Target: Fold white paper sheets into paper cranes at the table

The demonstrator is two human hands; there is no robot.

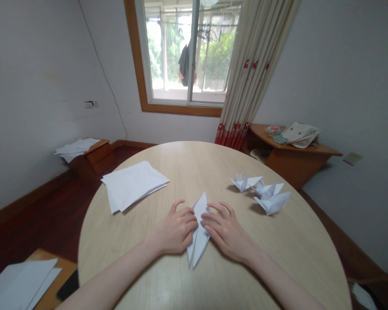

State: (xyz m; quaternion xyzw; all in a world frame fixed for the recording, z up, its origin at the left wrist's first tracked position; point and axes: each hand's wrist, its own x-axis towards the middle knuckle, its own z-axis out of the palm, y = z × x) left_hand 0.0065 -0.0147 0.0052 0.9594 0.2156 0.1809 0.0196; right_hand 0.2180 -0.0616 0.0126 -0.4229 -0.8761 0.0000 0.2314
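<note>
A narrow kite-shaped piece of folded white paper (200, 211) lies on the round table, its far end pointed and its near end split into two long points. My left hand (178, 229) grips its left edge, the fingers curled onto the paper and the thumb side low. From the other side my right hand (226, 231) holds the right edge, fingertips pressing on the surface. What the fingertips cover underneath is hidden. To the right stand folded paper cranes (273, 203), close together.
A stack of white sheets (136, 185) sits at the table's left. The round wooden table (194, 155) has a curved edge all round. More paper (22, 284) rests on a low surface at lower left. Behind are a window (187, 51), a curtain (252, 64) and a corner desk (297, 159).
</note>
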